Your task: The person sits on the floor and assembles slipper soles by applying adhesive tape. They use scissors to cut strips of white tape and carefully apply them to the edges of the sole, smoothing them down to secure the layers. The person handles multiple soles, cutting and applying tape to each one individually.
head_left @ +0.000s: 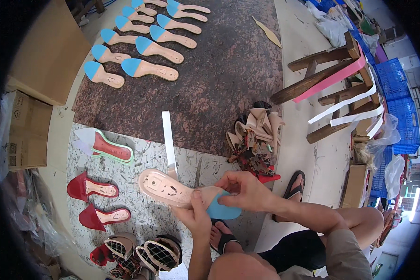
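A beige shoe insole (161,184) with a blue toe piece (225,211) is held up over the near part of the work surface. My left hand (196,215) is closed round its middle from below, thumb on top. The bent fingers of my right hand (242,190) pinch at the blue toe piece near its upper edge; part of that edge is hidden by them. Just beyond the insole lies a white strip (168,140), and a narrow pointed tool (198,171) lies beside it.
Rows of insoles with blue toes (151,70) lie on the dark mat (219,60). Two red sandals (102,188) and a green-edged insole (113,147) are at left. Beige heels (262,125) are piled at right, near a wooden stool (308,77) with strips. Cardboard boxes (30,130) stand far left.
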### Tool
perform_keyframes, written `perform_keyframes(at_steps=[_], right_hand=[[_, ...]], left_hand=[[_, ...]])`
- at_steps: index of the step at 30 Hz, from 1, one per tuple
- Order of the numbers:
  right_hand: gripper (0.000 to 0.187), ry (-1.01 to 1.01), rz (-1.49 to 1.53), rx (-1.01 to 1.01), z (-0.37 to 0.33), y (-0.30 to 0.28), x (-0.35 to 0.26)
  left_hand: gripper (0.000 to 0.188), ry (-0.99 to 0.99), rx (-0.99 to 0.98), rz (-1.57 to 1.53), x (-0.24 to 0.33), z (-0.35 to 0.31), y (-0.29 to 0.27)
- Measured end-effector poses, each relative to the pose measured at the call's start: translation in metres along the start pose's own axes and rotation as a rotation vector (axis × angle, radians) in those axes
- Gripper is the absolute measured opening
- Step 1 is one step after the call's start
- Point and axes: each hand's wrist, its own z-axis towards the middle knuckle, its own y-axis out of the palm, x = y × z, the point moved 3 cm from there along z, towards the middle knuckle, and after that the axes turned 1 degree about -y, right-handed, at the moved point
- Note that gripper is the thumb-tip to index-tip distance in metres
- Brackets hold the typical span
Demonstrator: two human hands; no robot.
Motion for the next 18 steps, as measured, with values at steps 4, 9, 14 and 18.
perform_keyframes(at_steps=[4, 9, 14, 18], right_hand=[[0.025, 0.047, 0.004, -0.037, -0.005, -0.011, -0.012], [0.013, -0.182, -0.445, -0.044, -0.005, -0.012, -0.035], [0.005, -0.471, -0.681, 0.057, -0.005, -0.001, -0.046], [0.01, -0.521, -0.622, 0.103, 0.007, 0.004, -0.046]], left_hand=[[0.039, -0.277, -0.114, -0.128, -0.003, 0.011, -0.008], [0.043, -0.184, -0.311, 0.111, 0.007, 0.013, -0.008], [0.044, -0.232, -0.397, 0.121, 0.013, 0.01, 0.001], [0.043, -0.382, -0.499, 0.253, 0.011, 0.006, 0.0]])
